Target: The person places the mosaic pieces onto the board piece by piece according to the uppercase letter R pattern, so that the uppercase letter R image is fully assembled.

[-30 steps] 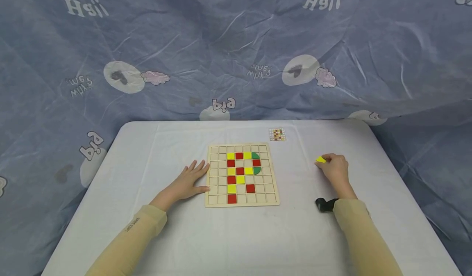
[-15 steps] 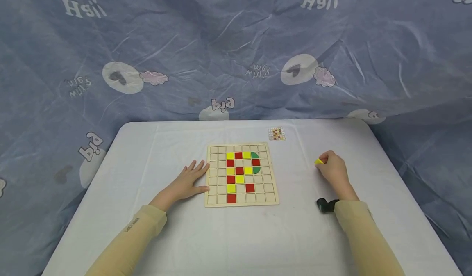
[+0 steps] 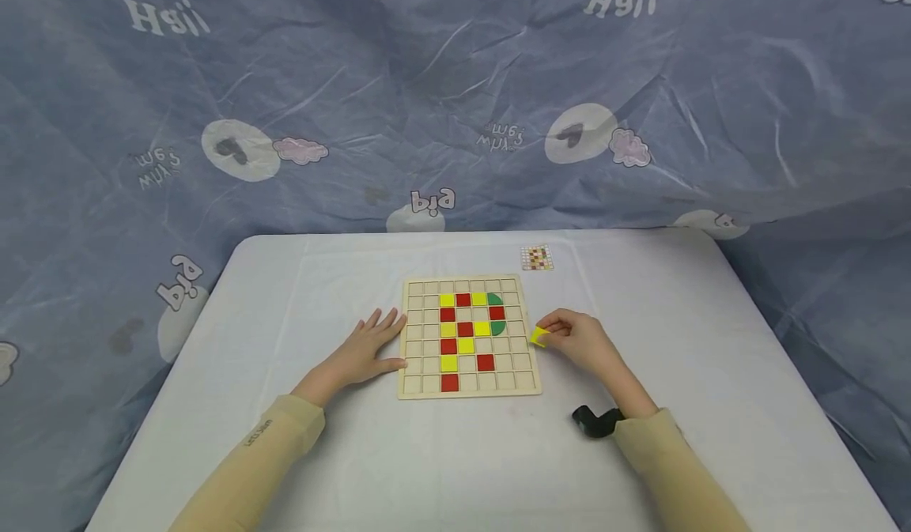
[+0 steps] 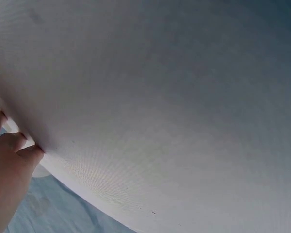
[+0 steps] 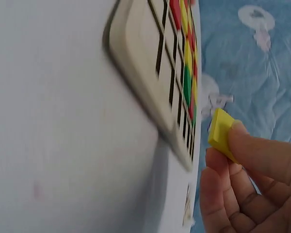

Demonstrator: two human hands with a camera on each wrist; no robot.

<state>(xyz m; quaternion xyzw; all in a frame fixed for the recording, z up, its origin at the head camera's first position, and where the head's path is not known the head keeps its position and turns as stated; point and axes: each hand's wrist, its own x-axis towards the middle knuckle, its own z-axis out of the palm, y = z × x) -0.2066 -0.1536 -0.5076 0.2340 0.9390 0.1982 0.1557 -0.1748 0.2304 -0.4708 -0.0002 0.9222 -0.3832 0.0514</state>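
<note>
A wooden grid board (image 3: 420, 387) lies on the white table, with red and yellow square tiles and two green rounded tiles set in its cells. My left hand (image 3: 359, 354) rests flat at the board's left edge, fingers spread and thumb touching the rim. In the left wrist view, part of the left hand (image 4: 9, 165) shows at the far left. My right hand (image 3: 580, 344) pinches a yellow square tile (image 3: 538, 336) between thumb and fingers, right beside the board's right edge. The right wrist view shows that yellow tile (image 5: 220, 133) held up near the board (image 5: 136, 63).
A small card (image 3: 537, 258) printed with a grid pattern lies behind the board. A black curved object (image 3: 595, 422) sits at the right wrist by the sleeve. A blue patterned cloth (image 3: 455, 121) hangs behind the white table (image 3: 463, 469).
My right hand has moved left from the right side of the table to the board's right edge, carrying the yellow tile. The left hand stays in place.
</note>
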